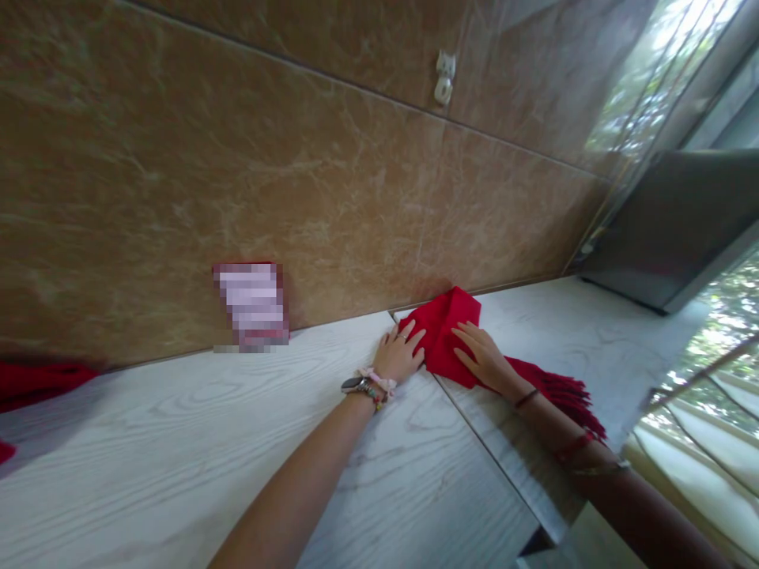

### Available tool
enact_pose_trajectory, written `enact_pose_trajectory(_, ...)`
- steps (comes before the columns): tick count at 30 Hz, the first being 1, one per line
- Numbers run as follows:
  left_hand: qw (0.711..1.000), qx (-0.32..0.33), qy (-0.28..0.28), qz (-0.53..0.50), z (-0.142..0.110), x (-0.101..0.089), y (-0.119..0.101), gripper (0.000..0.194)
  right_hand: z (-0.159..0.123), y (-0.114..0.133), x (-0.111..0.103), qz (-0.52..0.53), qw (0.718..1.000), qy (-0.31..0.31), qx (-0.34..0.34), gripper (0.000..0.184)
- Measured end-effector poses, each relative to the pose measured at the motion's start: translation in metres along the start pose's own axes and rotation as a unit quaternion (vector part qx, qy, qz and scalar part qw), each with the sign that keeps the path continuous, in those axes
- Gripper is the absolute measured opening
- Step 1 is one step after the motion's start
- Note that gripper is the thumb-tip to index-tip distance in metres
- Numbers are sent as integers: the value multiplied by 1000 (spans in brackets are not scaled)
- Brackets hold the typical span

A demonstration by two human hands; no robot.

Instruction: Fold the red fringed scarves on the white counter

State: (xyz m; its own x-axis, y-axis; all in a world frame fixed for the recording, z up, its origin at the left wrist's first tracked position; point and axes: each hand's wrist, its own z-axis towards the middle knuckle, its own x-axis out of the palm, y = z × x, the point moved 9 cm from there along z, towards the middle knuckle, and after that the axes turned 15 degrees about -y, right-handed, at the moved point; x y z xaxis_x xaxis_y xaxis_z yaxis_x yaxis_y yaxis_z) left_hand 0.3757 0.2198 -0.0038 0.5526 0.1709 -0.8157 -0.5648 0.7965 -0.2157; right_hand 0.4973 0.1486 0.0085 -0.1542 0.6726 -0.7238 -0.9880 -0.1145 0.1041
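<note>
A red scarf (447, 328) with a fringed end lies partly folded on the pale wood-grain tabletop (237, 442), close to the tiled wall. My left hand (400, 353) rests flat at the scarf's left edge, fingers spread. On top of the cloth's right part lies my right hand (483, 356), its fingers stretched out and apart. The scarf's fringe (572, 395) trails out to the right behind my right forearm. Neither hand grips the fabric.
More red cloth (41, 383) lies at the far left. A blurred-out card (254, 304) leans on the brown tiled wall (148, 197). A dark grey box-like object (670, 229) stands at the back right by the window. A seam runs between the two tabletops.
</note>
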Motion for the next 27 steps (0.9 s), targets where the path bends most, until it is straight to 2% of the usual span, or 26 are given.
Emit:
enact_pose_trajectory(3, 999, 22, 20, -12, -3, 1, 3, 49, -7, 35, -5, 32, 993, 60, -93, 50)
enact_pose_trajectory(6, 996, 73, 36, -26, -4, 1, 4, 58, -14, 52, -5, 21, 986, 94, -134, 53)
enact_pose_trajectory(11, 996, 90, 25, 7, -2, -3, 4, 47, -23, 46, 0, -46, 984, 93, -144, 42)
enact_pose_trajectory(16, 995, 86, -18, 41, 1, -11, -6, 41, -34, 46, -18, -61, 982, 66, -166, 40)
enact_pose_trajectory(20, 996, 66, -42, 45, 2, -13, -5, 43, -49, 40, -35, -90, 984, 46, -150, 43)
enact_pose_trajectory(24, 997, 38, -51, 47, 2, -15, -2, 47, -62, 31, -38, -120, 983, 42, -129, 45)
enact_pose_trajectory(27, 996, 78, -32, 22, 1, -11, -11, 50, -61, 34, -31, -137, 980, 62, -128, 46)
